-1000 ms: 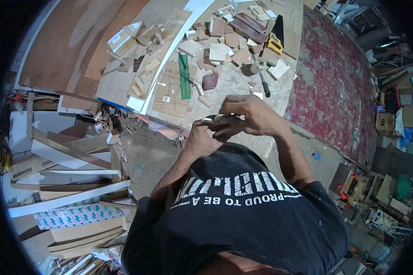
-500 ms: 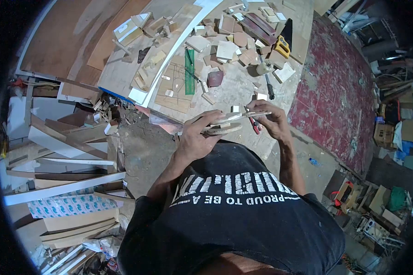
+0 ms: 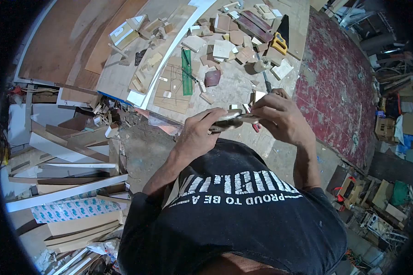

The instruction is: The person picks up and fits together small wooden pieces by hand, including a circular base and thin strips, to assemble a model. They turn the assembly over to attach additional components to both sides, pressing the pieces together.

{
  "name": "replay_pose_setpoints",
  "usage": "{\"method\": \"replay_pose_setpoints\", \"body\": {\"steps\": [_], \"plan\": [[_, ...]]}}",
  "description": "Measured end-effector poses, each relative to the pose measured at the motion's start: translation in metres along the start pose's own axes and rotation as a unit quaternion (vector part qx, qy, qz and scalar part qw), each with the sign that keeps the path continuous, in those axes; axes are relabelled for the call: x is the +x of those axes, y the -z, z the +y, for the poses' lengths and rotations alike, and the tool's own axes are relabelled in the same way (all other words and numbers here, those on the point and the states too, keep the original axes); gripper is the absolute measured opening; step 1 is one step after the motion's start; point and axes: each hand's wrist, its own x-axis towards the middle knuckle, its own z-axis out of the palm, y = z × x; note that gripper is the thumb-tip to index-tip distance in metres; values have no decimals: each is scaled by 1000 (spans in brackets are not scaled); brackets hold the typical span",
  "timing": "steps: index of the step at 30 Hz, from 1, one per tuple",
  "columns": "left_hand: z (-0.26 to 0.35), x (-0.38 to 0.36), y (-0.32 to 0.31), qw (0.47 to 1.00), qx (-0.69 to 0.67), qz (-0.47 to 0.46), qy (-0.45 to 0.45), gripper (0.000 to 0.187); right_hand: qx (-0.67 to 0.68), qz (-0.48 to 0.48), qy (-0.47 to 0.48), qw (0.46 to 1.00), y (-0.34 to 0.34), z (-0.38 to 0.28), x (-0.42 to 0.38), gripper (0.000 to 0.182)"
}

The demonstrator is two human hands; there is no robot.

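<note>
The left hand [image 3: 197,136] is gripping a small stack of flat, round-edged pieces [image 3: 228,114] near the middle of the frame, its thumb and fingers pressing on their left ends; the right hand [image 3: 284,118] is pinching a thin flat piece [image 3: 248,118] at the stack's right side; whether that piece is separate or part of the stack, one cannot tell. The hands are holding everything edge-on above the near edge of the tabletop [image 3: 234,91], probably so that the edges are facing each other and both ends are being steadied; a red object [image 3: 256,128] is showing just below the right fingers, partly hidden.

Left of centre, a green strip [image 3: 186,73] is lying across a board with drawn lines [image 3: 172,94], perhaps being kept there for marking; towards the upper right, a handsaw [image 3: 279,43] is resting beside heaped wood offcuts [image 3: 223,48], its yellow handle pointing towards the lower part of the frame, seemingly within easy reach; a maroon piece [image 3: 212,78] is lying below the heap.

As for containers, a small pale jar [image 3: 260,66] is sitting on the right part of the tabletop, close to the offcuts; its contents are not showing clearly enough to tell; at the right edge of the frame a cardboard box [image 3: 384,128] is standing among clutter, its inside not showing; at lower left a crumpled plastic bag [image 3: 106,249] is lying beside strips of board, and what it is holding, if anything, one cannot make out.
</note>
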Motion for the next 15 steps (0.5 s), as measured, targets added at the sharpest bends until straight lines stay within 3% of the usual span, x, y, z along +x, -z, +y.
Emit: {"method": "replay_pose_setpoints", "body": {"steps": [2,7,10,11,13,15], "plan": [[-7,0,-3,1000,9,-9,4,52,-138,-36,34,989,-1,-14,8,13],[-6,5,1,999,-19,-22,17,51,-183,-41,48,981,-6,-18,18,9],[-18,0,-7,999,-33,30,24,51,-88,-21,12,996,0,1,20,12],[-22,-4,-8,991,-113,40,66,49,-88,-22,13,996,-1,11,19,12],[-20,-8,-3,974,-192,51,109,48,92,-6,-36,995,-13,34,13,14],[-12,-8,5,942,-287,55,168,49,92,1,-28,995,-35,54,4,16]]}}
